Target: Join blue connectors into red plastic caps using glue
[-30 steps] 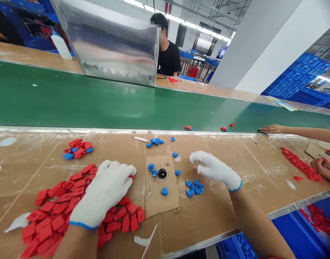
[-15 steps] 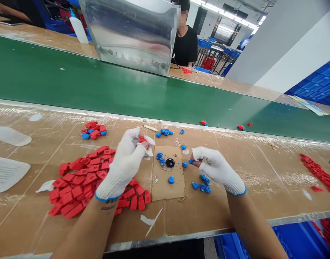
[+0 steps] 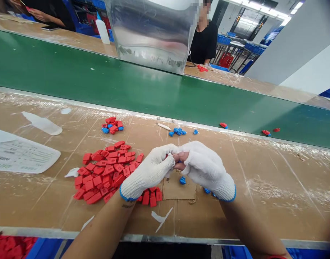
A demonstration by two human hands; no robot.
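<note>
My gloved left hand (image 3: 151, 167) and gloved right hand (image 3: 206, 167) meet fingertip to fingertip over a cardboard piece (image 3: 177, 192). The left fingers are closed around a small red plastic piece, mostly hidden. Bare fingertips of the right hand pinch a small blue plastic piece, of which barely a trace shows. A single blue piece (image 3: 182, 180) lies on the cardboard just below the hands. To the left spreads a pile of red plastic pieces (image 3: 102, 176). More blue pieces (image 3: 178, 131) sit beyond the hands, and others are partly covered by the right hand.
A green conveyor belt (image 3: 154, 90) crosses behind the table, with red-and-blue pieces (image 3: 266, 132) along its near edge. A red-and-blue cluster (image 3: 113, 126) lies at the back left. Beyond the belt stand a clear panel (image 3: 154, 39), a white bottle (image 3: 102, 30) and a person (image 3: 205, 43).
My two hands have come together over the cardboard, the left bringing the red piece and the right the blue piece. The camera view has shifted left.
</note>
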